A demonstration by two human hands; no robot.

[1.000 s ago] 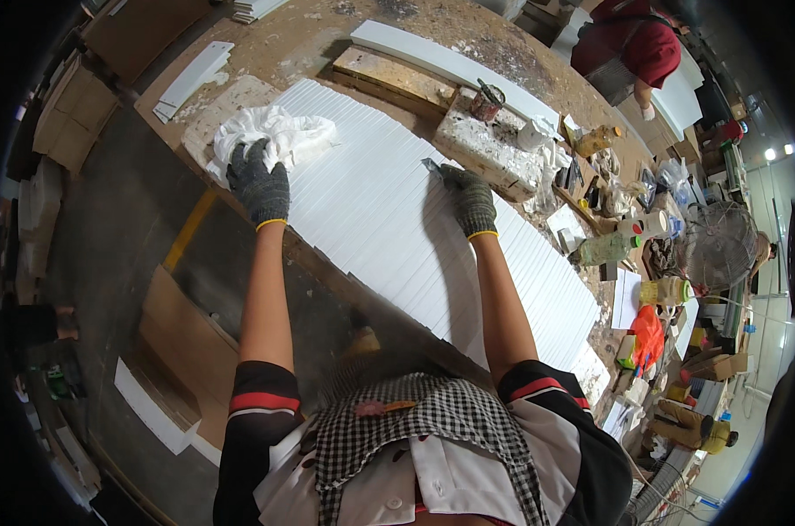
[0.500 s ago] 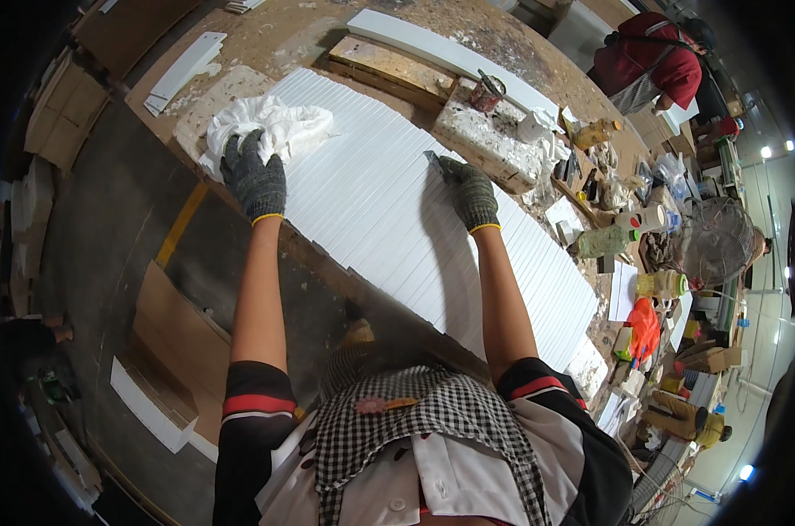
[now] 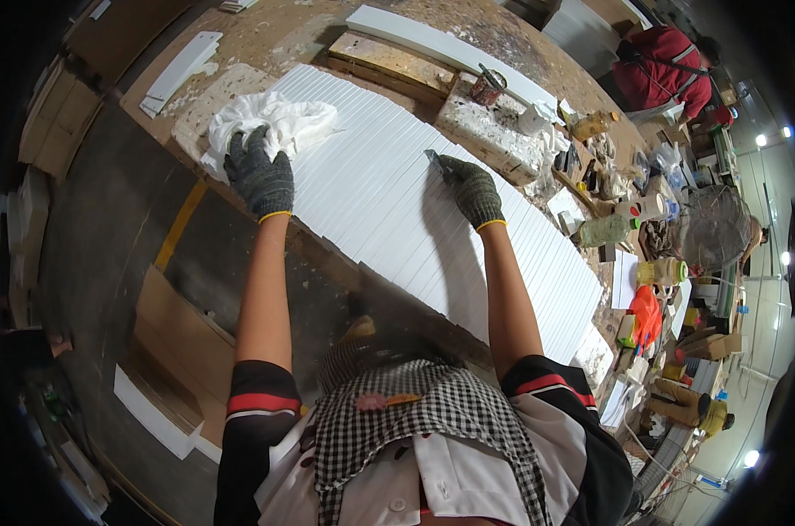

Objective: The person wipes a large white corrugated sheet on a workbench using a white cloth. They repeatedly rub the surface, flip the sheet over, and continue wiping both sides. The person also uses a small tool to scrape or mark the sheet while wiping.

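Observation:
A broad row of narrow white strips (image 3: 388, 210), laid side by side, covers the workbench in front of me. My left hand (image 3: 261, 175), in a dark grey knit glove, rests at the row's far left edge with its fingers closed on a bunched white cloth (image 3: 279, 123). Over the middle of the strips is my right hand (image 3: 474, 193), gloved the same way. It grips a small, thin, flat scraper (image 3: 431, 158), whose blade tip pokes out beyond the fingers; the rest is hidden by the glove.
Beyond the strips, a paint-spotted white block (image 3: 494, 131) bears a dark-stained jar (image 3: 488, 88). Long boards (image 3: 450, 51) lie farther back. Bottles (image 3: 603, 231), rags and a fan (image 3: 715, 230) crowd the right side. A person in red (image 3: 665, 74) stands at the far right.
My left hand has shifted slightly right and nearer on the cloth. My right hand stays almost in place, still with the scraper. The person in red has moved a little to the right.

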